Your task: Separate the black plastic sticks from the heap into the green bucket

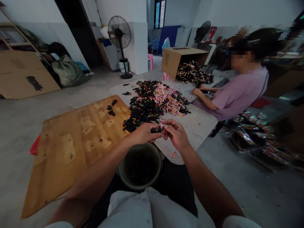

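Where my two hands met, just in front of the heaped pieces, their fingertips nearly touched and neither hand was spread. My left hand (142, 133) held a black piece (155, 130) between its bent fingers, the dark surface showing in the gap between them. My right hand (177, 134) pinched a small pale pink piece (161, 125) between thumb and forefinger, at the right end of the black one; whether the two were joined could not be told. Below the hands stood a round bucket (142, 187) with dark contents, too dim to identify. Beyond them, on the speckled table (201, 124), lay a pile of black pieces (145, 107) with orange and green tips, beside pink-and-white pieces (169, 100). Left of my left hand was a wooden board (78, 139); beyond my right sat a person (237, 91).
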### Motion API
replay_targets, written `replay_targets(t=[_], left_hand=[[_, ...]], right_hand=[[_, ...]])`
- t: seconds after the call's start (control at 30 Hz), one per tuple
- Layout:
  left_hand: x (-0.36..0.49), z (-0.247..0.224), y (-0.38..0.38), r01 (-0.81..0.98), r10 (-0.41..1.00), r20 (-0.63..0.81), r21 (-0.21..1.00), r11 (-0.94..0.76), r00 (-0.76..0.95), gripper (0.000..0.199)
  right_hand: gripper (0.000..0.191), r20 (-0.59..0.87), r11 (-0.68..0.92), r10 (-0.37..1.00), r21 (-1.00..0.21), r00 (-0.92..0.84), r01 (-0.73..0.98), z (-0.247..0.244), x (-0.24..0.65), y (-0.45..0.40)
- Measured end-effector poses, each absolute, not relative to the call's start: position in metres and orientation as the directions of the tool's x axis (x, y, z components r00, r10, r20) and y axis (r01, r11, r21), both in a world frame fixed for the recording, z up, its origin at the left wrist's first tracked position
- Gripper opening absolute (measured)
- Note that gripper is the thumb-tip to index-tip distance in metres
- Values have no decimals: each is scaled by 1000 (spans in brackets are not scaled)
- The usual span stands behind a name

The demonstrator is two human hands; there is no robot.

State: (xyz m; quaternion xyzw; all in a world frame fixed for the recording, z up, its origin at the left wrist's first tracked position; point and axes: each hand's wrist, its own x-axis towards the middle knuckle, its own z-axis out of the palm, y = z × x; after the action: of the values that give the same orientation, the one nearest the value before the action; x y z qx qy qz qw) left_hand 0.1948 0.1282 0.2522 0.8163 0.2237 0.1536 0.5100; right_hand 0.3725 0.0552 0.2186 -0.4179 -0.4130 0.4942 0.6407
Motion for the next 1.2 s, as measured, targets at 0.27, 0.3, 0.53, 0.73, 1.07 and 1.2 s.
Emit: replay_targets(t=[0.27,0.3,0.53,0.73,1.07,1.2], left_hand=[[187,260,133,147,449,101,862,-485,888,30],[187,260,134,132,449,107,874,-468,887,30],[184,259,135,175,446,-23,937,-302,895,32],[185,252,135,159,516,42,928,-338,855,32],[177,248,134,162,432,220,707,-689,875,21],[176,248,138,106,388,170,796,-596,906,24]], right_hand=[[29,164,181,981,-967,107,-179,212,377,50],[30,178,193,978,-971,108,-141,212,378,50],[29,258,258,956,-966,139,19,214,376,45],[25,240,231,967,-968,86,101,216,382,39],[26,127,126,992,-990,-1,57,213,388,38],[26,142,143,990,-990,-12,23,211,385,35]])
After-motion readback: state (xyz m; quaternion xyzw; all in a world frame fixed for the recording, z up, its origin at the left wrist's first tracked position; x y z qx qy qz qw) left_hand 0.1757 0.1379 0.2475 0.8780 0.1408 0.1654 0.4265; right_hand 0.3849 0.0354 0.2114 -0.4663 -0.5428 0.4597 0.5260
